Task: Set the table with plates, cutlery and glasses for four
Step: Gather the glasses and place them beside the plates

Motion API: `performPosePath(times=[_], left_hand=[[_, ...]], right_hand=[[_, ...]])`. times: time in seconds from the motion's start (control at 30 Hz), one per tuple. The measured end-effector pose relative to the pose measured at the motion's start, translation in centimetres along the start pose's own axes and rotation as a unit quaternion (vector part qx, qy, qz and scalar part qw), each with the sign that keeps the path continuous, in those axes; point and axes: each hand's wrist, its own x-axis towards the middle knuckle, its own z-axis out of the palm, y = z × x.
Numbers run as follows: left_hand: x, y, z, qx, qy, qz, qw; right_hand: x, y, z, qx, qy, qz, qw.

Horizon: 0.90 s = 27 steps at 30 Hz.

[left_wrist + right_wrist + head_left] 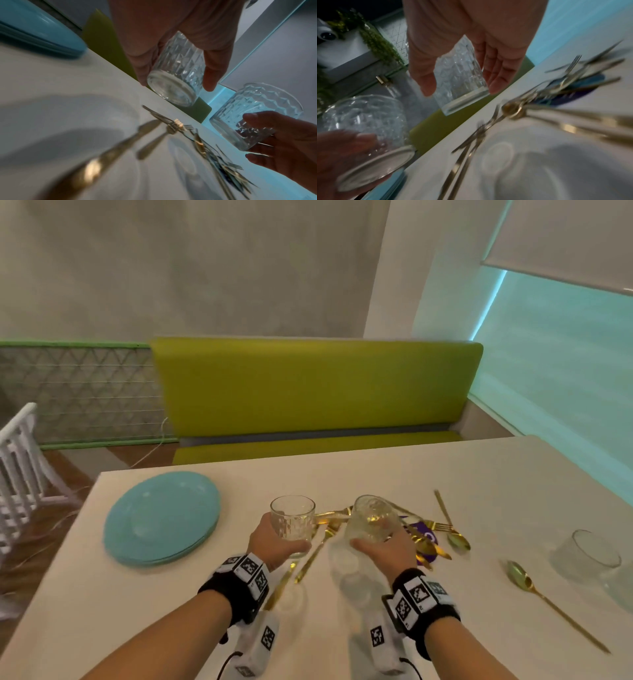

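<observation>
Both hands are up over the white desk (376,467), each with a ribbed glass in its grip. The left hand (274,542) wraps an upright glass (293,523); the right hand (387,549) holds a tilted glass (371,520), thumb on one side and fingers on the other. Right underneath is a messy pile of gold cutlery (424,539) on something purple — it's lying loose, with a long gold spoon (548,601) apart on the right. A third glass (587,554) sits near the right edge. A stack of blue plates (161,517) is off to the left. Behind the desk there's a green bench (308,392), a grey wall, and a white chair (20,460) on a wood floor.
</observation>
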Motion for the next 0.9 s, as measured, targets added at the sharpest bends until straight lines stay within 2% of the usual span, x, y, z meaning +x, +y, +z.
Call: performPosePath(times=[0.23, 0.4, 0.5, 0.63, 0.9], left_hand=[[-3.8, -8.2, -11.0, -0.013, 0.067, -0.017, 0.998], [-5.5, -13.0, -15.9, 0.000, 0.145, -0.032, 0.989], [-5.7, -15.2, -17.7, -0.003, 0.163, -0.040, 0.986], [-5.3, -17.3, -19.0, -0.026, 0.155, -0.057, 0.986], [-4.3, -18.0, -19.6, -0.019, 0.148, -0.055, 0.987]], right_hand=[[-7.9, -2.8, 12.1, -0.069, -0.113, 0.000, 0.991], [-10.9, -3.7, 18.2, -0.113, -0.166, -0.017, 0.980], [-12.1, -4.1, 20.5, -0.126, -0.191, -0.022, 0.973], [-13.0, -4.1, 22.9, -0.124, -0.194, -0.017, 0.973], [-13.1, -4.8, 25.6, -0.134, -0.184, -0.036, 0.973]])
